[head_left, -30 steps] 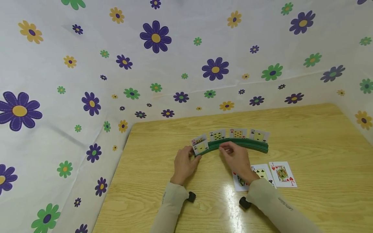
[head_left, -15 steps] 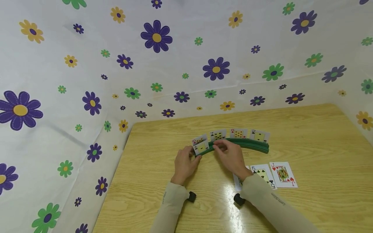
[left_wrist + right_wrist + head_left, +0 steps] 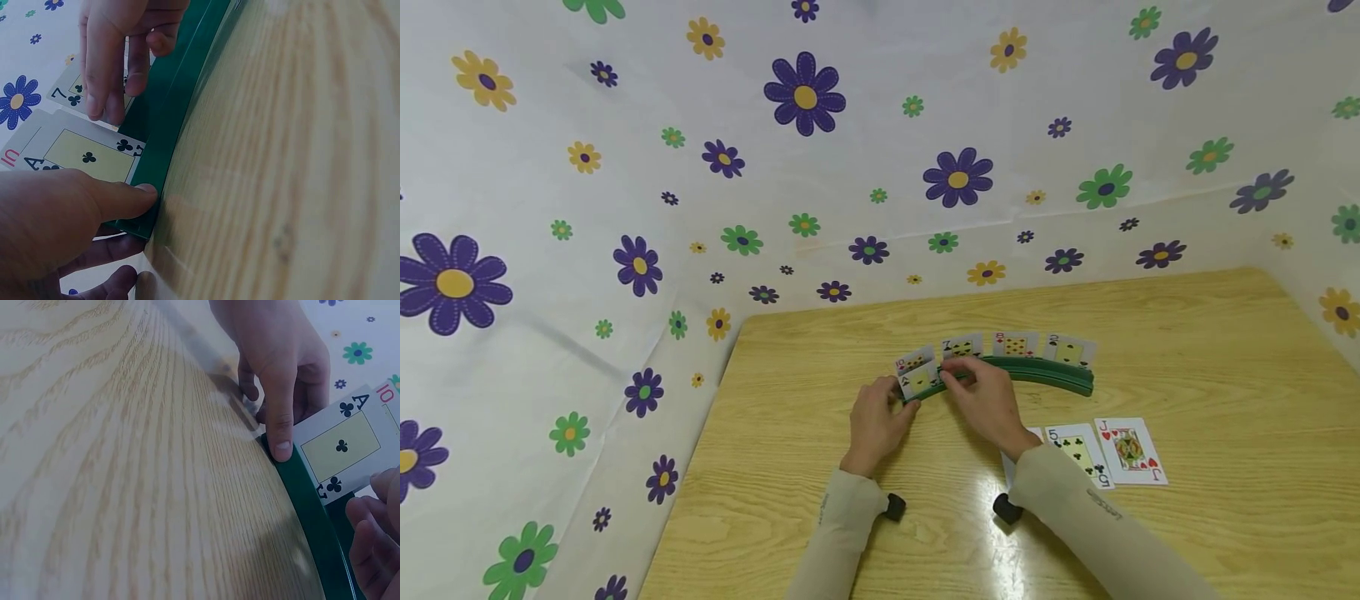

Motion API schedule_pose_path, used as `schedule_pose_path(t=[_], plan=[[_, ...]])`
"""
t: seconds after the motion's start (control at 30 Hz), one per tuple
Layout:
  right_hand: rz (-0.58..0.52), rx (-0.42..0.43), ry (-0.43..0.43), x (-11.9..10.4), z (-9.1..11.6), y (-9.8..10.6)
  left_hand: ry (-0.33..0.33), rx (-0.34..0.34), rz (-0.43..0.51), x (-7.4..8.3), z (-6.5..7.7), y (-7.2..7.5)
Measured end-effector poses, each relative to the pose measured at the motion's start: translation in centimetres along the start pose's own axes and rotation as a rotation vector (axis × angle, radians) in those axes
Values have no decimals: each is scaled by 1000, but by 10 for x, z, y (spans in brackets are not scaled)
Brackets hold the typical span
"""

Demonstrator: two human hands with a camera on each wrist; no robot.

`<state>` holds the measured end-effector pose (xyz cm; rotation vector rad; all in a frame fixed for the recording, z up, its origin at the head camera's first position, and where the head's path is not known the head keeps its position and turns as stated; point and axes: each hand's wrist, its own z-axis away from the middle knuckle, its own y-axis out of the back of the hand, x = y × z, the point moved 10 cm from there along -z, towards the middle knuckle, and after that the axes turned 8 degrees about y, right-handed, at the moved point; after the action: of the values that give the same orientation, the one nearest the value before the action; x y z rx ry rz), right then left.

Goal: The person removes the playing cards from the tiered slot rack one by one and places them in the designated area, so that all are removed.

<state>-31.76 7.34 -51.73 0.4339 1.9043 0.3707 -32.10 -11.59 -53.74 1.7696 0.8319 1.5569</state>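
Note:
A curved green playing card holder stands on the table. My left hand grips its left end, with the thumb on the front edge and fingers behind. In the front slot there stands an ace of clubs, overlapping a red ten behind it. My right hand is at the ace's right edge, fingertips close to that card and the thumb apart from the fingers in the left wrist view. Behind the right hand is a seven of clubs, partly hidden.
A red eight and a black two stand farther right in the rack. On the table lie a jack of hearts, a five of clubs and another card mostly covered by the right arm. A flowered cloth rises behind the table.
My right hand has slid left along the card holder, from its middle to the ace's right edge. My left hand keeps its grip on the left end.

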Motion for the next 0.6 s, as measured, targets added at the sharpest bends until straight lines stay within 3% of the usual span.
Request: schedule_pose_path(t=[0.27,0.6], plan=[[-2,-5,-11,1,-3,-3,-26,7,3,2,-1,-2],[-9,-24,-10,3,-6,-13,-4,9,0,-1,0,-1]])
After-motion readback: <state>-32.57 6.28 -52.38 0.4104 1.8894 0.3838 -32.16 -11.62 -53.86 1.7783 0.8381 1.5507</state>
